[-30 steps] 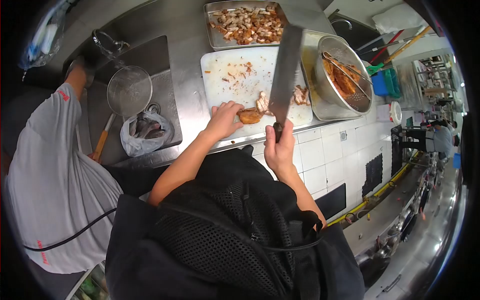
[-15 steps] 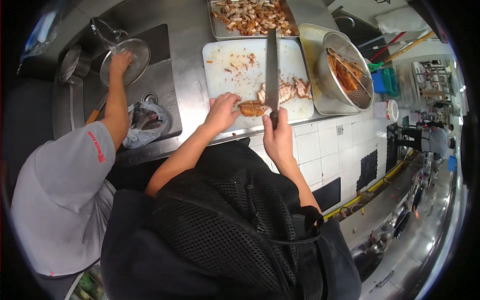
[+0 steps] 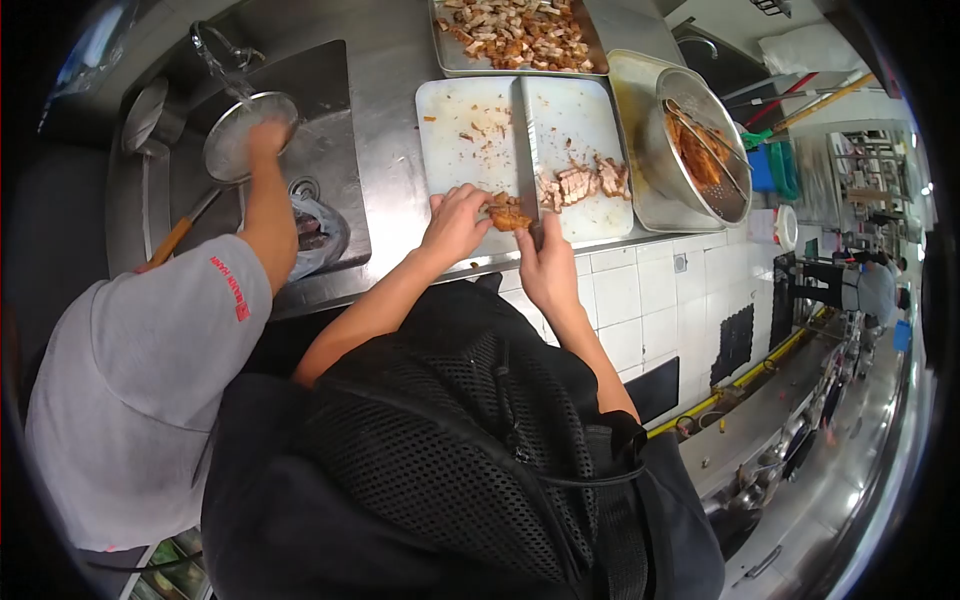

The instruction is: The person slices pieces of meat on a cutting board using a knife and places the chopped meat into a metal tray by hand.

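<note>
My right hand (image 3: 548,262) grips a long-bladed kitchen knife (image 3: 526,140) near the front edge of the white cutting board (image 3: 458,110). The blade stands against the right end of a browned piece of roast pork (image 3: 508,214). With curled fingers, my left hand (image 3: 457,222) holds that piece from its left side. Cut pork slices (image 3: 577,186) lie to the right of the blade, and small crumbs are scattered farther back on the board. The knife's handle is mostly hidden in my right hand.
Behind the board is a metal tray (image 3: 606,62) of chopped pork. To the right, a colander (image 3: 738,205) holds larger meat pieces and tongs. At left, a co-worker's hand (image 3: 268,138) touches a round lid-like metal piece (image 3: 225,152) under running water in the sink (image 3: 345,150).
The knife has come down beside the pork piece, its tip swinging left. My left hand stays at the pork. The co-worker's arm has shifted right, and water now runs from the tap.
</note>
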Demonstrator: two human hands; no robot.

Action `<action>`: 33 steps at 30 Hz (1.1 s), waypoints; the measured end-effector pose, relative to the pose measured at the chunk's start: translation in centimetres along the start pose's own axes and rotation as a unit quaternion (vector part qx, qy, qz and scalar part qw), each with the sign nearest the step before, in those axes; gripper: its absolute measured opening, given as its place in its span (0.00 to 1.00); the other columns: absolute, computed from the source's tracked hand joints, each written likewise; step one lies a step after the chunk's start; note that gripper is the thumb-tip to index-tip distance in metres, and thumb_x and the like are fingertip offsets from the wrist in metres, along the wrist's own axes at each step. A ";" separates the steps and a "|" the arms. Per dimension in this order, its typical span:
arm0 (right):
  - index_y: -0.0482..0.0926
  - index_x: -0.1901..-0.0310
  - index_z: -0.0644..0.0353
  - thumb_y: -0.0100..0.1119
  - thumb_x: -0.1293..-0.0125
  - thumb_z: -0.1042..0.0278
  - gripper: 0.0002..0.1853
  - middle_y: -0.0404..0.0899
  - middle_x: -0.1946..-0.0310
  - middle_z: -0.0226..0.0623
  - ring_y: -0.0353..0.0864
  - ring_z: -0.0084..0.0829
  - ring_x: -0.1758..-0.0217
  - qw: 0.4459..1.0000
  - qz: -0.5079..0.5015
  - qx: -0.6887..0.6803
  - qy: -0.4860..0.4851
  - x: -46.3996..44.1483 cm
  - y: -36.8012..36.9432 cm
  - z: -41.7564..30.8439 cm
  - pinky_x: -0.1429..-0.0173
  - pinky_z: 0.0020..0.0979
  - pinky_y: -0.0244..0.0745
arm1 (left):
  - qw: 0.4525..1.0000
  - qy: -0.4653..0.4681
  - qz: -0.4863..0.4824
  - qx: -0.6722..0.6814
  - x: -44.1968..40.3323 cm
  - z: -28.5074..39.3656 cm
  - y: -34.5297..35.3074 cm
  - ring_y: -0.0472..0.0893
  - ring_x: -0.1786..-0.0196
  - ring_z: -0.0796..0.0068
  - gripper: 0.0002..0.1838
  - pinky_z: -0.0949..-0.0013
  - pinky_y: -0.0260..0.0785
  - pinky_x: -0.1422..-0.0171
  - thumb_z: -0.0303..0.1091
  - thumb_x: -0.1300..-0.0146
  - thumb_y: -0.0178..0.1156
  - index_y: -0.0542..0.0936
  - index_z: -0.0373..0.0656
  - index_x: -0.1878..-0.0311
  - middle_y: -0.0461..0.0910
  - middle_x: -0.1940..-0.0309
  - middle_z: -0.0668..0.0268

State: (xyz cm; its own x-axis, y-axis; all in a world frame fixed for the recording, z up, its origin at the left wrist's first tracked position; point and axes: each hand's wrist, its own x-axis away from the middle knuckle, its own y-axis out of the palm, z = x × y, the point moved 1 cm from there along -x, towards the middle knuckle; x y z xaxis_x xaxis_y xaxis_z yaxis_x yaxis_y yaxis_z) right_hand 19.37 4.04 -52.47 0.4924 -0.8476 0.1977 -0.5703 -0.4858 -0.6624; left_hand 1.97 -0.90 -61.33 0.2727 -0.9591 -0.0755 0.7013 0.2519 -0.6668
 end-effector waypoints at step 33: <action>0.75 0.42 0.59 0.57 0.18 0.60 0.13 0.74 0.76 0.29 0.73 0.23 0.77 0.885 -0.190 -0.367 0.216 13.3 -2.5 17.3 0.71 0.27 0.70 | 0.942 0.092 -0.294 -0.131 -5.1 2.9 1.7 0.73 0.40 0.41 0.47 0.49 0.71 0.27 0.16 0.44 0.68 0.74 0.67 0.22 0.70 0.36 0.53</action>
State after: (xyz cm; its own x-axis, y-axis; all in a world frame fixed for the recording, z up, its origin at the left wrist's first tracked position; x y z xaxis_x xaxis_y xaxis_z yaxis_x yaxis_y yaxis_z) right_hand 38.75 -2.32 -60.68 0.5334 -0.5179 0.6688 -0.7684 -0.6272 0.1271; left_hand 3.67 4.75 -59.95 -0.2490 -0.9349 0.2528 0.5027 -0.3479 -0.7914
